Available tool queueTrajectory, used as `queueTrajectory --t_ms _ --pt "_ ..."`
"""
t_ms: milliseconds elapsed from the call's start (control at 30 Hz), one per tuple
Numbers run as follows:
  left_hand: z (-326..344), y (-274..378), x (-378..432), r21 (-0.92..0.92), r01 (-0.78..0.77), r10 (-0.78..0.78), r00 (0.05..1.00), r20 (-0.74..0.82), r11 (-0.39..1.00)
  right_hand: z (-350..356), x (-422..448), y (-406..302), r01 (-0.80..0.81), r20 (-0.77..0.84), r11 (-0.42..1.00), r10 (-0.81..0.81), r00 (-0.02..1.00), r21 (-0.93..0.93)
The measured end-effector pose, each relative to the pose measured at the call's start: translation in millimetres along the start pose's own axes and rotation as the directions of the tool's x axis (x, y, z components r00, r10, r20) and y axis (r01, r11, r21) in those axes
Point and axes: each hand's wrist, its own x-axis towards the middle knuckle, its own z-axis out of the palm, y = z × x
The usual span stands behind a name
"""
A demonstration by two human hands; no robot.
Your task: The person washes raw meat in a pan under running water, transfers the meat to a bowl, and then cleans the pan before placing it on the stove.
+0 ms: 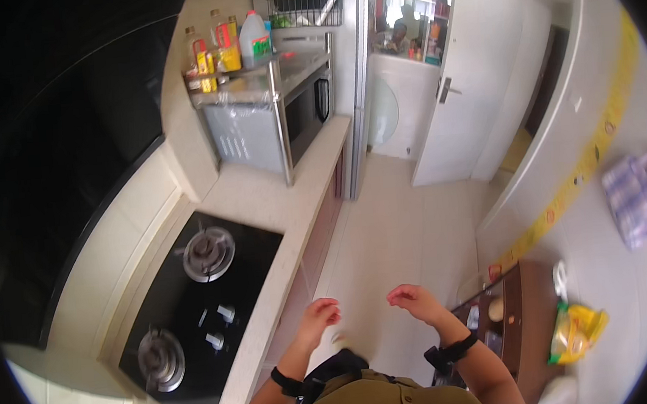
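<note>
My left hand (pixel 320 320) hangs in front of my body beside the counter edge, fingers curled loosely, holding nothing. Level with it on the right, my right hand (pixel 414 303) is held out over the floor, its fingers bent and nothing in them. The two hands are apart, and each forearm wears a black strap. To the left of my left hand, a black gas hob (pixel 239 288) with two burners and two knobs is set in the pale countertop (pixel 306 203). A wooden cabinet (pixel 529 311) with items on its shelves stands to the right of my right hand.
A steel rack (pixel 279 126) over a microwave oven (pixel 305 118) holds several bottles. Beyond it are a refrigerator (pixel 355 85) and a white door (pixel 462 77) standing open. A yellow bag (pixel 579 333) and a checkered cloth bag (pixel 632 195) hang at the right wall. Pale tiled floor (pixel 394 225) runs between.
</note>
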Motion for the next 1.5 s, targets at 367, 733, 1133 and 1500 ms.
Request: queueTrajectory --t_ms 367,733,1133,1500 --pt "-36 156 237 0.798 -0.217 0.571 0.800 -0.185 0.563 -106 330 1 -0.159 0.188 0.922 0.097 0.977 0.353" --pt "-3 118 275 0.667 0.655 0.427 0.520 -0.739 0.356 -90 636 119 -0.519 0.208 0.747 0.477 0.854 0.416" --pt "55 186 473 0.804 0.492 0.317 0.744 -0.588 0.334 -105 700 175 -0.763 0.637 0.348 0.421 0.646 0.545" --pt "75 125 754 0.313 0.383 -0.258 0.891 -0.373 0.869 -317 683 305 -0.452 -0.126 0.891 0.454 0.882 0.042"
